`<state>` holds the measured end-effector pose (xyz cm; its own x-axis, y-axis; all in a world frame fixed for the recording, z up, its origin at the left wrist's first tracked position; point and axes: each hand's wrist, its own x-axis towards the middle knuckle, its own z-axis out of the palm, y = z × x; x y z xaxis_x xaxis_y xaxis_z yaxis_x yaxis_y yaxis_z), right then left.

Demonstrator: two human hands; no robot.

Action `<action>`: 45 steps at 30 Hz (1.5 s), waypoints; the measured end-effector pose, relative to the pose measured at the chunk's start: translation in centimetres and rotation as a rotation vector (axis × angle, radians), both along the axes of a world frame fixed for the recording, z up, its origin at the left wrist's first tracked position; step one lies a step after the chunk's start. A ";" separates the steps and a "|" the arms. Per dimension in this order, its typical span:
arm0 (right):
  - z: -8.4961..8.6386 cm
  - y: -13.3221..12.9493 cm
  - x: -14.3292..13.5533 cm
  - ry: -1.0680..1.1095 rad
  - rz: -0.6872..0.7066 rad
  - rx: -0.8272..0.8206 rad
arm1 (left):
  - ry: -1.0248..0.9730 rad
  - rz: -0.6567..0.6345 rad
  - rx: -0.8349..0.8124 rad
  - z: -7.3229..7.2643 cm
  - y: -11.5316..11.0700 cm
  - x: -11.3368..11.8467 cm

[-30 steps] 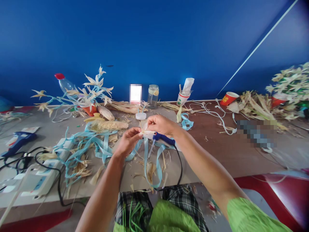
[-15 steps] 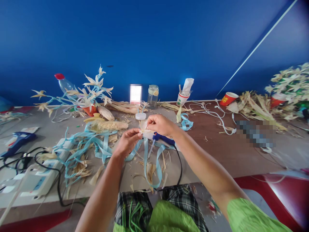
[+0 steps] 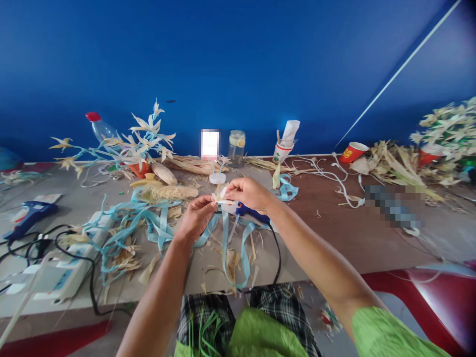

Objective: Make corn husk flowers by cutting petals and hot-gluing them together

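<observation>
Pale husk (image 3: 222, 193) between 2 grips (image 3: 199, 213) (image 3: 247, 193)

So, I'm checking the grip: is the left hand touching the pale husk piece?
Touching: the head view shows the left hand pinching the near-left edge of the pale husk piece between thumb and fingertips.

Blue wall (image 3: 238, 64) bears a pale diagonal strip (image 3: 397, 74) at right; brown-and-grey worktop (image 3: 334, 213) stands before it; floor (image 3: 334, 342) below is littered.
</observation>
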<state>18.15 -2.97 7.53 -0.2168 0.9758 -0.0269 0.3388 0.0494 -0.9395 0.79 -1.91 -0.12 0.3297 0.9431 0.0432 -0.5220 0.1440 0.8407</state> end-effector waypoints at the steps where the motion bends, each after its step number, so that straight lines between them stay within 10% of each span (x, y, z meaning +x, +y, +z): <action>1: -0.1 0.0 0.1 0.045 -0.002 -0.010 | 0.002 0.017 0.003 0.0 0.0 0.0; 15: -1.6 -0.7 -0.4 0.624 -0.073 -0.248 | 0.084 0.250 0.118 -0.5 0.3 0.7; 26: -6.5 -0.6 -2.2 1.106 -0.197 -0.353 | 0.066 0.304 0.110 -1.2 0.7 0.8; 36: -7.4 -1.4 -4.6 0.781 -0.267 0.060 | 0.207 0.307 0.173 -0.6 -0.1 1.4; 45: -7.4 -2.5 -5.3 0.504 -0.473 0.211 | 0.688 0.596 0.804 -1.4 -0.6 1.6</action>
